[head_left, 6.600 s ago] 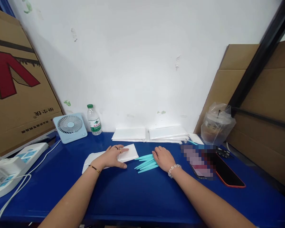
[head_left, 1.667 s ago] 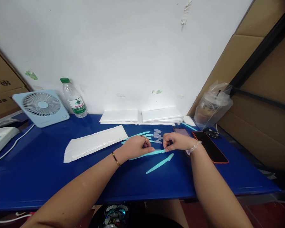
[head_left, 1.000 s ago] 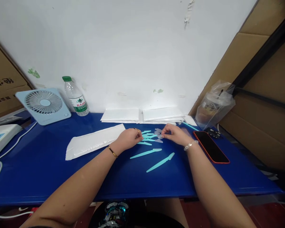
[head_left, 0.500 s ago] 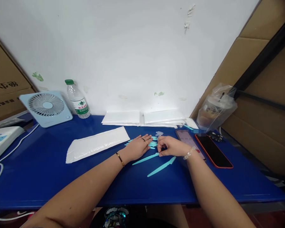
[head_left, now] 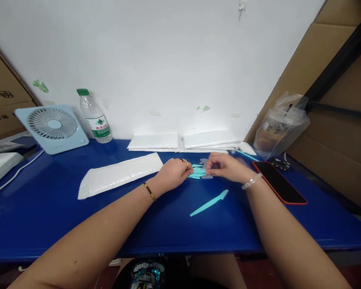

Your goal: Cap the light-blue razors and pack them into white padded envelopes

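Observation:
Several turquoise eyebrow razors point(head_left: 198, 172) lie bunched together between my two hands, just above the blue table. My left hand point(head_left: 173, 175) is closed over their left ends, thumb and fingers pressed together. At the right ends my right hand point(head_left: 224, 167) pinches with thumb and forefinger; exactly which razors it grips is partly hidden. Small clear plastic caps point(head_left: 203, 161) show behind and beside my right fingertips. One more turquoise razor point(head_left: 209, 203) lies apart on the table, nearer to me.
A long white padded envelope point(head_left: 120, 174) lies to the left. White packets point(head_left: 153, 141) are stacked along the wall. An orange-cased phone point(head_left: 278, 182) and a bagged drink cup point(head_left: 279, 130) are on the right. A blue fan point(head_left: 54, 127) and water bottle point(head_left: 96, 120) stand back left.
The loose razor under my right fingers has left its spot on the table. My left hand has gone from lying flat to closed round the bunch. The view has shifted slightly.

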A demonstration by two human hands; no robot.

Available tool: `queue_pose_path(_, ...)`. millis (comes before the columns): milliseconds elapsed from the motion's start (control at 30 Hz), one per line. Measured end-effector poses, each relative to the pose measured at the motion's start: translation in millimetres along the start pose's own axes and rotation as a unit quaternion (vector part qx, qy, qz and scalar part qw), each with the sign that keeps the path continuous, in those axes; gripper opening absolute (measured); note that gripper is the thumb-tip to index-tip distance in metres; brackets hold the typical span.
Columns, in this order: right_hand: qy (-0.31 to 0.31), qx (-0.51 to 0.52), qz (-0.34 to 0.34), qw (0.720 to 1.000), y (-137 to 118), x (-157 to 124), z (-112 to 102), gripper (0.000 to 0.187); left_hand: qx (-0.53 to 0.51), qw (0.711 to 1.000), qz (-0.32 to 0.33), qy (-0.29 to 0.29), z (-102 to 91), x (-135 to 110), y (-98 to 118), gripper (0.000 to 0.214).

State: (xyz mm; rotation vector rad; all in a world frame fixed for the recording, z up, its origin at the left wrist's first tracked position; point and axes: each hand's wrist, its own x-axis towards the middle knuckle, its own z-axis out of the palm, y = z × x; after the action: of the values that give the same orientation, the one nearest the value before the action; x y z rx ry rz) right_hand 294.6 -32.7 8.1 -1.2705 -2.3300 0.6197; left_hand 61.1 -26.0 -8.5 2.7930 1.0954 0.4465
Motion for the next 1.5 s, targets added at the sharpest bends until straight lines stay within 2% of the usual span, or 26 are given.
queue_pose_path(133, 0.010, -0.037, 0.059, 0.998, 9, -3, -10, 0.023, 0.000, 1.000, -0.021, -0.003, 3.9, 1, -7, 0.027)
queue_pose_path(200, -0.008, -0.026, 0.065, 0.998, 8, -8, -17, 0.025, -0.005, 1.000, -0.028, 0.013, 5.2, 0, -9, 0.022)
queue_pose_path(300, -0.110, 0.000, 0.046, 0.993, 1, -16, -22, 0.028, -0.006, 0.999, -0.026, 0.044, 6.1, -1, -9, 0.028)
queue_pose_path(400, -0.211, -0.008, 0.051, 0.976, -3, -21, -19, 0.028, -0.014, 0.998, -0.019, 0.052, 5.6, -2, -7, 0.028)
queue_pose_path(633, -0.260, -0.020, 0.058, 0.964, -8, -14, -7, 0.025, -0.041, 0.997, 0.000, 0.063, -1.3, -3, 5, 0.032)
queue_pose_path(700, -0.236, -0.006, 0.044, 0.971, -11, -12, -6, 0.024, -0.051, 0.997, 0.013, 0.055, -3.6, -4, 9, 0.036)
queue_pose_path(833, -0.118, 0.013, -0.002, 0.993, -13, -9, -4, 0.022, -0.042, 0.998, 0.045, 0.009, -5.6, -4, 11, 0.034)
queue_pose_path(933, -0.078, 0.016, -0.007, 0.997, -7, -7, -5, 0.020, -0.022, 0.999, 0.039, -0.007, -7.4, -3, 8, 0.035)
queue_pose_path(1033, -0.047, 0.003, 0.031, 0.998, 5, -7, -8, 0.020, -0.021, 1.000, 0.007, 0.005, -10.3, -3, 3, 0.035)
queue_pose_path(1133, -0.005, 0.003, 0.083, 0.997, 16, -7, -9, 0.022, -0.070, 0.997, -0.041, 0.014, -11.2, -4, -3, 0.035)
queue_pose_path(1300, 0.024, 0.100, 0.092, 0.990, 16, -4, -7, 0.025, -0.185, 0.977, -0.109, 0.009, -6.8, -5, -9, 0.035)
queue_pose_path(1500, 0.164, 0.206, 0.083, 0.961, 13, 0, -4, 0.030, -0.238, 0.960, -0.117, 0.092, -10.0, -1, -13, 0.042)
